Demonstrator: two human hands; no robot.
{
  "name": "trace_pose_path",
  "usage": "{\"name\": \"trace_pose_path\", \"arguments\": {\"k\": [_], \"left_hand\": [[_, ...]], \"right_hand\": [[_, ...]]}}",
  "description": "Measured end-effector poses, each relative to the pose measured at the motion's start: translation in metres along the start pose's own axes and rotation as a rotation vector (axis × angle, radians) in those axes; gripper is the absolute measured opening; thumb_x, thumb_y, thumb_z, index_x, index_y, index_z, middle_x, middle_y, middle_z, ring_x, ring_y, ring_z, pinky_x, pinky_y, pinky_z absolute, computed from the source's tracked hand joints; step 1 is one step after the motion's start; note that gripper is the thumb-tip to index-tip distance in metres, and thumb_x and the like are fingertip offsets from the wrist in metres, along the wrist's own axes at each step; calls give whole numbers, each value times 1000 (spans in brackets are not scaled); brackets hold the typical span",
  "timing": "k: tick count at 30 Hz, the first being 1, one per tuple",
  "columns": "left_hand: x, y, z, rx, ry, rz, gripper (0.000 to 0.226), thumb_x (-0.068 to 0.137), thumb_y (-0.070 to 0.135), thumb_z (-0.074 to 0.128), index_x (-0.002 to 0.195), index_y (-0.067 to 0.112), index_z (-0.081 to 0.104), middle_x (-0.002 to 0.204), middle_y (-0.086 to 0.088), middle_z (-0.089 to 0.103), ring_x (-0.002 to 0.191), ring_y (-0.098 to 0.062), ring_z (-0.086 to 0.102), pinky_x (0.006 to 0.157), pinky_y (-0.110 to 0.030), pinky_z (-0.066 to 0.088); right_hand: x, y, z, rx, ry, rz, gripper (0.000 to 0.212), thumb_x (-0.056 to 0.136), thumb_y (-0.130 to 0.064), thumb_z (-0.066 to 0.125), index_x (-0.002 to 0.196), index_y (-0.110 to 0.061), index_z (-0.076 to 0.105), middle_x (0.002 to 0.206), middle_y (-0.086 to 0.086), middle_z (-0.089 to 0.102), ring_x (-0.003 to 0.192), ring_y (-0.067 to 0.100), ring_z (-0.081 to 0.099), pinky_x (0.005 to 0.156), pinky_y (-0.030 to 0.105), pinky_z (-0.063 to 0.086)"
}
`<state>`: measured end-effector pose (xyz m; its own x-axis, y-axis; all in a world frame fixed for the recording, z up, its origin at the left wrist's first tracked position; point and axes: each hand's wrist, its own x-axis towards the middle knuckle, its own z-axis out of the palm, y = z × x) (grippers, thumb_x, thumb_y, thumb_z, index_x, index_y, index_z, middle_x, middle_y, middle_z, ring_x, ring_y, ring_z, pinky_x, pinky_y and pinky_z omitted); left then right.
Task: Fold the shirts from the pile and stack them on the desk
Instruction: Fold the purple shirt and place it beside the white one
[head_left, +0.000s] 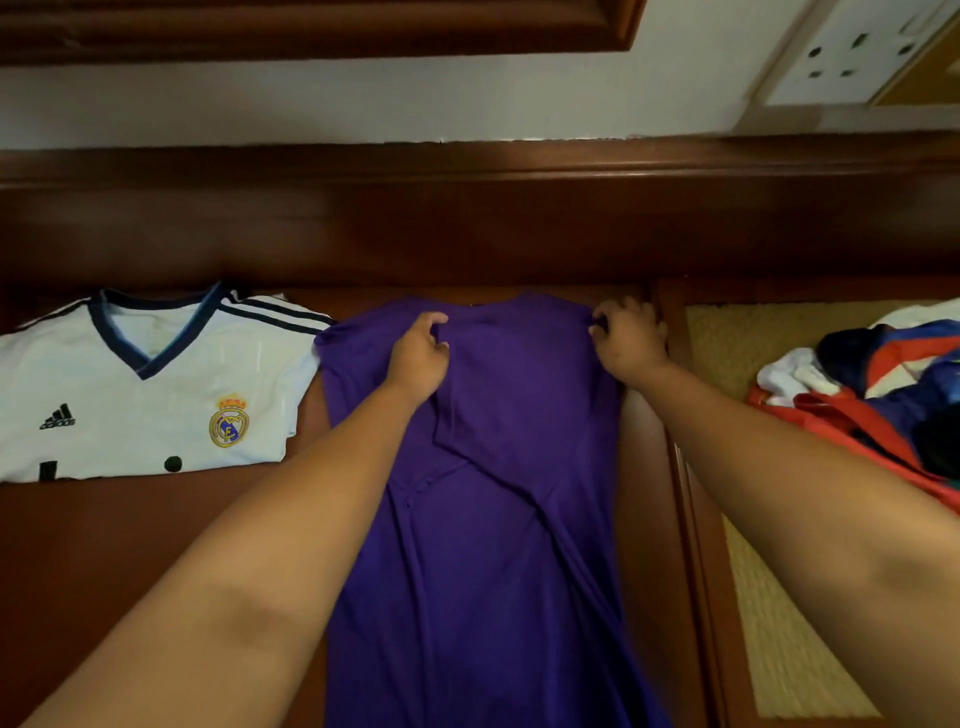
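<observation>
A purple shirt lies lengthwise on the dark wooden desk, collar end toward the wall, one side folded in over its middle. My left hand pinches a fold of the fabric near the collar. At the shirt's far right shoulder corner, my right hand grips the cloth. A folded white football jersey with a navy V-neck and a crest lies flat to the left of the purple shirt. The pile of unfolded clothes, red, blue and white, sits at the right.
A raised wooden ledge runs along the back of the desk under a white wall. The pile rests on a woven mat surface beyond the desk's right edge. A wall socket is at the top right.
</observation>
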<state>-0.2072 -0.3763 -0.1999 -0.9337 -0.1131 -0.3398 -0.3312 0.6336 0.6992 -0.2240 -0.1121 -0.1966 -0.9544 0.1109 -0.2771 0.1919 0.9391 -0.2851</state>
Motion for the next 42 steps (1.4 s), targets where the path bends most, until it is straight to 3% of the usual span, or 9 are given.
{"name": "trace_pose_path", "arguments": {"k": [4,8,13,20,27,32,36,39,42], "left_hand": [[-46,-11,8,236,90,222,43,89,10,58,131,10,52,117,-17,52,105,-36,51,94,-41,43],[-131,-33,36,502,47,494,34,81,20,60,115,16,63,114,-10,56,100,-32,56,76,-44,51],[-160,-54,51,668,-109,425,49,76,20,73,123,15,60,128,-11,55,118,-32,54,85,-46,52],[-193,-33,60,762,-162,298,54,98,27,43,149,19,28,157,-9,18,145,-27,16,113,-44,23],[-293,-36,92,712,-267,280,38,98,28,39,135,19,44,134,-5,43,120,-25,42,94,-36,37],[-361,-76,97,710,-288,284,48,96,29,43,143,25,35,155,-5,22,138,-23,25,107,-37,29],[-406,-107,86,704,-333,293,52,98,29,41,147,25,29,159,-5,14,143,-26,16,114,-41,22],[-433,-119,81,546,-330,270,44,97,25,45,141,21,42,152,-4,29,139,-23,27,111,-37,28],[-446,-112,84,138,-338,76,27,96,20,50,120,15,61,129,-6,57,114,-19,53,96,-27,40]], "right_hand": [[-65,3,20,136,169,-73,45,90,-22,59,133,-10,50,134,16,46,123,36,41,101,48,37],[-173,13,57,290,111,-106,25,89,-16,58,111,-6,61,111,18,57,103,36,54,89,40,44],[-258,31,96,214,-72,-119,16,85,-17,66,98,-9,61,95,12,57,87,33,57,74,40,49],[-282,37,93,176,-3,-125,21,82,-25,69,97,-10,62,95,13,57,84,34,55,71,43,50],[-360,67,102,141,-70,46,27,80,-27,71,93,-7,60,93,18,59,89,40,57,74,44,48],[-403,69,102,102,-134,244,33,89,-31,59,110,-6,60,114,15,58,111,35,51,90,37,42],[-430,60,95,181,-57,316,28,87,-24,57,107,-4,60,109,19,65,107,35,58,84,38,45],[-451,45,84,186,34,225,24,89,-24,59,104,-5,57,101,20,67,98,37,62,78,39,45],[-470,24,76,278,12,152,24,89,-21,59,109,-8,54,103,17,65,97,35,62,75,37,46]]}}
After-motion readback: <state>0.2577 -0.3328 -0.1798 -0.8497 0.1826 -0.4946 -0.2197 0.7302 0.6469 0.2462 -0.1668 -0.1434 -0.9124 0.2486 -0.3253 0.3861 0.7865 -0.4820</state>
